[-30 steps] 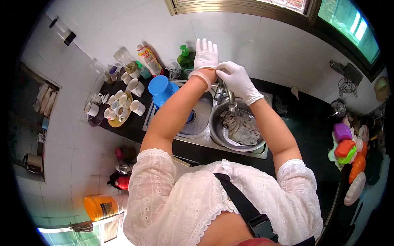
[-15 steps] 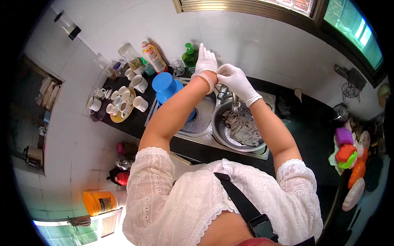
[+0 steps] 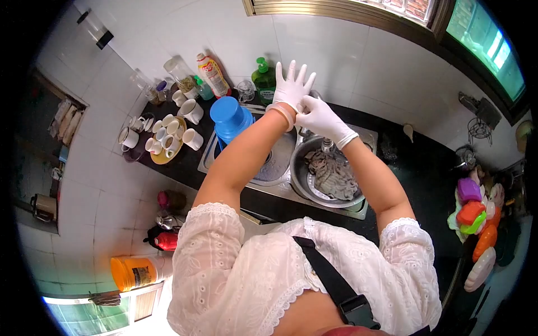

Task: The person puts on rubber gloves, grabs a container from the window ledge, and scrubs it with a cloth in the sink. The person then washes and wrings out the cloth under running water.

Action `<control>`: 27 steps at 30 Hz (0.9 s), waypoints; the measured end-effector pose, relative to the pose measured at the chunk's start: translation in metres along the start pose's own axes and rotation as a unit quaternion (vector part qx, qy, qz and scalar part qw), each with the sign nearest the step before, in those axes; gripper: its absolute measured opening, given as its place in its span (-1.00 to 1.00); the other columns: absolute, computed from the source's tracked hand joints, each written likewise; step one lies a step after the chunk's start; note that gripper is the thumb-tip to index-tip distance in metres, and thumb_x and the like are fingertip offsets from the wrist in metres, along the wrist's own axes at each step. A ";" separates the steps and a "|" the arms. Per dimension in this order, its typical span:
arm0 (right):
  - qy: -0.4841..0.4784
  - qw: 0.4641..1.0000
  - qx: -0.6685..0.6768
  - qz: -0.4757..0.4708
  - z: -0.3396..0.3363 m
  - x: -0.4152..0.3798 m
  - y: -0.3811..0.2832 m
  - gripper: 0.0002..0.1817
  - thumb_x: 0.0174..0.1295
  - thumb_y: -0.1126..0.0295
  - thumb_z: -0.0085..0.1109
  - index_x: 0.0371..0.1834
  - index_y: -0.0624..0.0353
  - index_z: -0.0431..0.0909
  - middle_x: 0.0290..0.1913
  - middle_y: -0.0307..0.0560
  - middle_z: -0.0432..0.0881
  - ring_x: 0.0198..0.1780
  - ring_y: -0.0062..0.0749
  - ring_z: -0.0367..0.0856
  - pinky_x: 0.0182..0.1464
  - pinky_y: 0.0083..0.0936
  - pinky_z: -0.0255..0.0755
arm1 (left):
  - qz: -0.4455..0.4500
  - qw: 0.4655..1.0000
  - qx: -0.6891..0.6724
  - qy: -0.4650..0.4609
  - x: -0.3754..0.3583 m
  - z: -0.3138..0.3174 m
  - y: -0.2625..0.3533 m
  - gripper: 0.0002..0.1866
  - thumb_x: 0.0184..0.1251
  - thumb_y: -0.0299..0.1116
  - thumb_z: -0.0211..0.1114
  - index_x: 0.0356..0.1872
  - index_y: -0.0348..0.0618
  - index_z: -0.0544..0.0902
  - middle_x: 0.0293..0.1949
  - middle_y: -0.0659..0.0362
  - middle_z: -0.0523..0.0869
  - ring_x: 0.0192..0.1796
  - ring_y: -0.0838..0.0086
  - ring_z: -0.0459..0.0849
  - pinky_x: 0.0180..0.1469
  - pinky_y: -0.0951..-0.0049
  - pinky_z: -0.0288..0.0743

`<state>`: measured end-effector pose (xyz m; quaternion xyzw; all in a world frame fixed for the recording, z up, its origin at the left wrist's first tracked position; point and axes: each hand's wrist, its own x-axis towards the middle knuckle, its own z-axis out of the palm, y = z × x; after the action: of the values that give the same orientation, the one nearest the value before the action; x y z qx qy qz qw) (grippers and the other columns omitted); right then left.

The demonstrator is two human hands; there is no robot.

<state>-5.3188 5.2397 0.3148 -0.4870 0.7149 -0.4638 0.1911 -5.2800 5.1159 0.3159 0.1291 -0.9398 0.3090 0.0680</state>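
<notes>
My left hand (image 3: 291, 88) wears a thin white glove, its fingers spread apart over the sink's back edge. A pale bangle (image 3: 284, 113) circles the left wrist below the glove. My right hand (image 3: 327, 121), also gloved, pinches the cuff of the left glove at that wrist. Under the right forearm, a metal basin (image 3: 298, 178) holds a wet, patterned grey cloth (image 3: 334, 176), with the faucet (image 3: 328, 144) above it. Left of the left forearm stands a blue plastic container (image 3: 231, 115), partly hidden by the arm.
White cups (image 3: 192, 139) crowd a yellow tray (image 3: 162, 159) on the left counter. A green pump bottle (image 3: 263, 84), a spray can (image 3: 213, 75) and jars (image 3: 180, 77) line the wall. Colourful plastic items (image 3: 471, 210) lie at the right; a window (image 3: 347, 8) is above.
My left hand's fingers have spread wide, its palm turning more into view. My right hand has shifted slightly lower, still pinching at the left wrist.
</notes>
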 end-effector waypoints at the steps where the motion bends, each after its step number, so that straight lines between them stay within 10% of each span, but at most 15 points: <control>1: 0.030 0.996 -0.082 -0.019 0.004 0.000 -0.002 -0.87 0.01 0.43 0.11 -0.37 0.23 0.48 -0.49 -0.02 0.54 -0.41 -0.34 0.55 -0.31 -0.44 0.42 | 0.004 1.000 0.010 -0.019 0.001 0.002 0.003 -0.31 0.34 -0.01 -0.06 0.47 0.08 0.06 0.49 0.12 0.07 0.53 0.14 -0.06 0.40 -0.28 -0.31; 6: 0.128 0.919 -0.335 -0.167 0.004 0.007 -0.003 -0.75 -0.01 0.38 0.20 -0.28 0.17 0.40 -0.35 0.06 0.61 -0.32 -0.02 0.65 -0.28 -0.20 0.51 | 0.045 0.970 -0.001 -0.238 0.004 -0.009 -0.005 -0.36 0.16 0.04 0.12 0.28 0.05 0.43 0.30 0.10 0.43 0.39 0.12 0.26 0.40 -0.23 -0.22; 12: -0.010 0.851 -0.515 -0.099 -0.011 0.032 -0.046 -0.73 -0.02 0.35 0.21 -0.25 0.20 0.53 -0.26 0.10 0.62 -0.23 -0.02 0.67 -0.23 -0.19 0.53 | 0.005 0.990 -0.009 -0.142 0.010 0.005 -0.005 -0.27 0.08 0.29 0.05 0.17 0.03 0.54 0.19 0.08 0.55 0.28 0.16 0.42 0.39 -0.08 -0.06; 16: 0.092 0.907 -0.400 -0.095 -0.023 0.053 -0.048 -0.77 0.03 0.28 0.16 -0.30 0.16 0.58 -0.28 0.11 0.63 -0.21 -0.02 0.66 -0.21 -0.17 0.53 | 0.006 0.990 -0.001 -0.140 0.010 -0.027 -0.017 -0.14 0.07 0.49 -0.04 0.18 0.01 0.53 0.19 0.06 0.56 0.26 0.18 0.45 0.39 0.00 0.02; 19: 0.116 0.888 -0.412 -0.168 -0.018 0.047 -0.039 -0.79 0.04 0.24 0.13 -0.35 0.11 0.58 -0.33 0.06 0.64 -0.29 0.01 0.65 -0.25 -0.18 0.53 | -0.059 0.980 -0.030 -0.189 0.004 -0.039 -0.022 -0.45 0.29 0.06 -0.01 0.20 0.01 0.53 0.28 0.07 0.47 0.35 0.16 0.34 0.32 -0.34 -0.11; 22: 0.088 0.881 -0.410 -0.220 -0.011 0.043 -0.029 -0.83 0.04 0.25 0.13 -0.43 0.10 0.56 -0.41 0.06 0.64 -0.35 -0.01 0.66 -0.29 -0.19 0.54 | -0.039 0.982 0.047 -0.182 -0.003 -0.010 -0.007 -0.42 0.31 0.04 -0.04 0.27 -0.01 0.45 0.36 0.02 0.34 0.44 0.02 0.16 0.34 -0.36 -0.19; 27: 0.033 0.852 -0.431 -0.295 0.003 0.027 -0.038 -0.90 -0.09 0.36 0.19 -0.53 0.14 0.57 -0.47 0.10 0.63 -0.37 -0.03 0.67 -0.30 -0.23 0.53 | -0.047 0.989 -0.010 -0.140 -0.013 -0.001 -0.012 0.16 -0.29 0.04 0.49 0.46 0.02 0.09 0.46 0.02 0.13 0.46 -0.09 0.06 0.33 -0.38 -0.16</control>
<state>-5.3092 5.2106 0.3504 -0.6928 0.6718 -0.1601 -0.2075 -5.2643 5.1101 0.3205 0.2140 -0.9360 0.2752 -0.0482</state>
